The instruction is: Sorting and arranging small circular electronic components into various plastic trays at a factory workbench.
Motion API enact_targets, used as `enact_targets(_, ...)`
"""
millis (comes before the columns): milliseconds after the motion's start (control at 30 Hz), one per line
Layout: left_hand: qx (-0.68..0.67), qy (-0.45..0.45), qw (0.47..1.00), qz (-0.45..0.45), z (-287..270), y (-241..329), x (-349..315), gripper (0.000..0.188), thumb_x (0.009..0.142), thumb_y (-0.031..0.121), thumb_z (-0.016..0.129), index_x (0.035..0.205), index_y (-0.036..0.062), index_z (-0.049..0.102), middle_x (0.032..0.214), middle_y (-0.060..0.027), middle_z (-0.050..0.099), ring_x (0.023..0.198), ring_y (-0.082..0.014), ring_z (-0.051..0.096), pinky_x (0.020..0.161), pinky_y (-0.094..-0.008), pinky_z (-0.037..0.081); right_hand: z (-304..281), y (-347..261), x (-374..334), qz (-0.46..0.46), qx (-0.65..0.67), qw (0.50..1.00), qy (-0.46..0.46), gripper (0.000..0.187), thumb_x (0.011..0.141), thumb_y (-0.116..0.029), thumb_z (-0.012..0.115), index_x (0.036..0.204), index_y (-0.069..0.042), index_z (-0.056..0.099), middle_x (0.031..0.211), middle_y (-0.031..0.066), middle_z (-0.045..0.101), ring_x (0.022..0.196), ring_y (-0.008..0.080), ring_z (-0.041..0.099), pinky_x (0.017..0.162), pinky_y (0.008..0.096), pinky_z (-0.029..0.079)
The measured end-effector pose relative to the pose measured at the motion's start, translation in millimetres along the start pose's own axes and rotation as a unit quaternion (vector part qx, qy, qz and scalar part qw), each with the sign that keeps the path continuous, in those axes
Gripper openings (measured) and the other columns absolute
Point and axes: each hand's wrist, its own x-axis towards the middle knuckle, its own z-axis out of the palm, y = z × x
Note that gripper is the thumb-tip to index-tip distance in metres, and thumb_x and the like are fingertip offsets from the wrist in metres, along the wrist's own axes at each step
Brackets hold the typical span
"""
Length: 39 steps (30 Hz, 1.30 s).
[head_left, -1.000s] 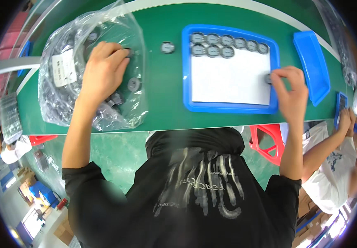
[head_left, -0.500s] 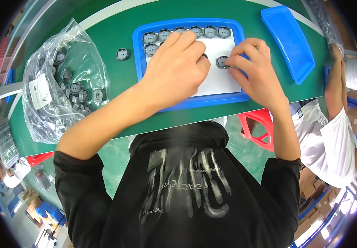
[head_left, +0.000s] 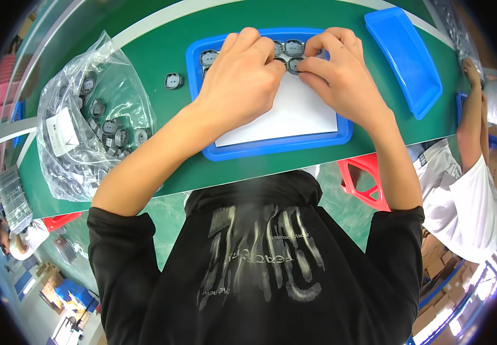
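A blue tray (head_left: 225, 153) lined with a white sheet (head_left: 306, 112) lies on the green table. Small grey round plastic parts stand in rows along its far side, such as one part (head_left: 208, 57) at the far left corner. My right hand (head_left: 343, 72) pinches a grey round part (head_left: 295, 65) between thumb and fingertips, just below the far row. Beside it, my left hand (head_left: 240, 77) is closed, its fingertips at another grey round part (head_left: 281, 61) that is mostly hidden. The left hand also covers much of the rows.
A clear plastic bag (head_left: 96, 121) with several more grey parts lies at left. One loose grey part (head_left: 173, 81) sits between bag and tray. A second blue tray (head_left: 406, 66) rests at right. A red stool (head_left: 365, 181) stands below the table edge; a co-worker in white (head_left: 461, 195) is at right.
Both hands have moved toward the far side of the tray. The part in my right hand has gone from the middle of the sheet up against the far row.
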Motion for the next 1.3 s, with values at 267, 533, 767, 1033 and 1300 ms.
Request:
enact_targets(267, -0.024, -0.011, 0.988, -0.154, -99, -26, -43, 0.012, 0.080, 0.008, 0.075, 0.091, 0.0045, 0.073, 0.091, -0.0091, 0.067, 0.090, -0.0314, 0.061, 0.079, -0.0403, 0.050, -9, -11, 12, -0.006, 0.018, 1.000, -0.006, 0.026, 0.075, -0.006, 0.079, 0.100, -0.006, 0.072, 0.110, 0.0056, 0.063, 0.115, 0.0316, 0.051, 0.094, 0.0435, 0.045)
enact_targets(533, 0.053, -0.170, 0.944, -0.279, -174, -42, -120, 0.030, 0.079, 0.006, 0.076, 0.108, 0.0016, 0.071, 0.101, -0.0143, 0.066, 0.102, -0.0352, 0.057, 0.090, -0.0425, 0.049, 49, -93, 116, -0.163, 0.022, 0.984, -0.064, 0.024, 0.079, -0.015, 0.078, 0.101, -0.008, 0.070, 0.101, 0.0056, 0.067, 0.106, 0.0305, 0.057, 0.092, 0.0421, 0.046)
enact_targets(767, 0.066, -0.176, 0.947, -0.261, -176, -27, -134, 0.037, 0.076, 0.009, 0.078, 0.112, 0.0027, 0.069, 0.103, -0.0116, 0.063, 0.104, -0.0325, 0.054, 0.094, -0.0430, 0.047, 66, -95, 148, -0.166, 0.115, 0.973, -0.109, 0.018, 0.082, -0.012, 0.073, 0.096, -0.004, 0.065, 0.094, 0.0102, 0.064, 0.096, 0.0288, 0.061, 0.086, 0.0410, 0.049)
enact_targets(1033, 0.008, -0.144, 0.952, -0.269, -157, -26, -119, 0.028, 0.073, 0.000, 0.072, 0.094, 0.0031, 0.055, 0.090, -0.0129, 0.060, 0.093, -0.0353, 0.055, 0.082, -0.0456, 0.046, -39, -29, 62, 0.061, 0.183, 0.977, -0.096, 0.023, 0.079, 0.002, 0.073, 0.100, 0.000, 0.065, 0.106, 0.0104, 0.068, 0.086, 0.0221, 0.063, 0.079, 0.0320, 0.052)
enact_targets(1300, -0.030, -0.040, 0.989, -0.136, -101, -4, -78, 0.025, 0.068, -0.005, 0.072, 0.089, 0.0031, 0.062, 0.088, -0.0096, 0.060, 0.084, -0.0310, 0.056, 0.075, -0.0414, 0.049, -28, -17, -21, 0.052, -0.017, 0.995, -0.084, 0.018, 0.079, -0.002, 0.076, 0.097, -0.004, 0.072, 0.112, 0.0063, 0.068, 0.112, 0.0307, 0.057, 0.095, 0.0404, 0.048)
